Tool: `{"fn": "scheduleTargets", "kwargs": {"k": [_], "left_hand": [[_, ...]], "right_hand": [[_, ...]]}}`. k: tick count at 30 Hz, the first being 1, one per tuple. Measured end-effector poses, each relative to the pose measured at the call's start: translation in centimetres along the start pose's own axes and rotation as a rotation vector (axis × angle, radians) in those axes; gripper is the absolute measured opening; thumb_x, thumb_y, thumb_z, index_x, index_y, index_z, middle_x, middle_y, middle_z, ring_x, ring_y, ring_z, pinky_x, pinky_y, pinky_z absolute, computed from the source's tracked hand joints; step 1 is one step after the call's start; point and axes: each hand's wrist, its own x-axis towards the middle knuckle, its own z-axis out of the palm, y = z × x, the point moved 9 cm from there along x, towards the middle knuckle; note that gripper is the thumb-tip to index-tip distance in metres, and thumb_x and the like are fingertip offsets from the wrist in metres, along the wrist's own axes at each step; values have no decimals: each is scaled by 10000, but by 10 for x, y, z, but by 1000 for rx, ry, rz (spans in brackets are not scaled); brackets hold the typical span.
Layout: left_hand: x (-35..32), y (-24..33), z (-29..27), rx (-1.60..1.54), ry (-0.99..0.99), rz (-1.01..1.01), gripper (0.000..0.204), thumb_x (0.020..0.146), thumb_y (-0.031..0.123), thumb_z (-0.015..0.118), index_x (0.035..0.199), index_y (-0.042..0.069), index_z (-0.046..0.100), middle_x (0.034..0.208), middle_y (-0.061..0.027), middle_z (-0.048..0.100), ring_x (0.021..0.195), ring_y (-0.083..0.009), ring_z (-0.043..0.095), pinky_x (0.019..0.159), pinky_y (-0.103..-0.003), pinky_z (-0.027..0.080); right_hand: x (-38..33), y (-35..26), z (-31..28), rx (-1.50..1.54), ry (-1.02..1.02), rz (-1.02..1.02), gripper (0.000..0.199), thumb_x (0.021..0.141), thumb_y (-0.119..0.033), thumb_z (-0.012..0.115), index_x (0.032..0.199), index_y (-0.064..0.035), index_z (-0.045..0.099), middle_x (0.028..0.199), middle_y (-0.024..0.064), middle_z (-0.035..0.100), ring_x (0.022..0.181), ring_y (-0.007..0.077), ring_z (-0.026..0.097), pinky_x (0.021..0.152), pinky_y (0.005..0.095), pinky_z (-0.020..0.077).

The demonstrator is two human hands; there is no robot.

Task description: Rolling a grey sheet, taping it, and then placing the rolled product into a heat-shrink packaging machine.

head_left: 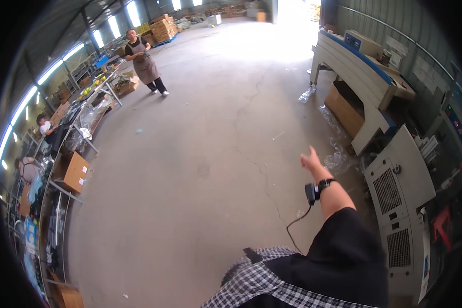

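Observation:
My right hand [310, 160] reaches forward over the floor, to the right of the middle. One finger points away from me, apart from the rest of the hand; the other fingers are largely hidden. Nothing shows in its grasp, and it touches nothing. A black strap with a small dark box [311, 194] sits on my right wrist, and a dark cable [288, 228] runs down from it toward my checked apron [256, 280]. The nearest large thing to this hand is the pale machine on the right. My left hand is outside the view.
A pale machine cabinet [395, 205] and a long machine [354, 61] line the right wall. Plastic film [336, 156] lies beside them. On the left are workbenches, cardboard boxes [76, 172] and seated workers. A person in an apron [145, 64] stands ahead near stacked cartons [163, 30].

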Motion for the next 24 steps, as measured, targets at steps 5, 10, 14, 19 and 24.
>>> {"fn": "scheduleTargets", "kwargs": {"k": [5, 10, 14, 19, 24], "left_hand": [[15, -51, 16, -307, 34, 24, 376, 832, 38, 601, 1174, 65, 445, 729, -55, 606, 574, -165, 585, 542, -303, 465], [0, -95, 17, -699, 171, 147, 186, 885, 91, 518, 1065, 41, 509, 732, -67, 602, 576, -181, 590, 545, -306, 465], [4, -127, 24, -945, 306, 158, 80, 880, 77, 505, 918, 24, 551, 723, -68, 589, 573, -193, 589, 557, -302, 470], [15, -165, 36, -1409, 101, 464, 78, 853, 61, 515, 799, 28, 562, 722, -72, 583, 563, -193, 574, 568, -309, 474], [40, -138, 70, -1815, 32, 558, 122, 831, 60, 531, 720, 28, 568, 708, -77, 586, 555, -196, 563, 566, -323, 472]], "right_hand": [[-24, -128, 24, -55, 19, -232, 526, 869, -165, 617, 1343, -40, 424, 793, 78, 637, 648, 130, 586, 614, 274, 495], [-103, -13, 9, -545, -80, -118, 429, 845, -260, 650, 1224, -77, 564, 776, 60, 626, 694, 163, 589, 672, 305, 501], [-254, 169, -60, -623, -143, 420, 400, 846, -282, 613, 1158, -32, 587, 879, 96, 662, 761, 178, 638, 641, 333, 519], [-598, 324, -167, -467, 606, 1095, 215, 845, -173, 527, 771, -33, 672, 848, 147, 667, 816, 231, 657, 687, 388, 524], [-833, 321, -118, -653, 440, 1535, 309, 909, -159, 442, 1075, -98, 695, 1186, 97, 631, 1115, 266, 593, 914, 392, 491]]}}
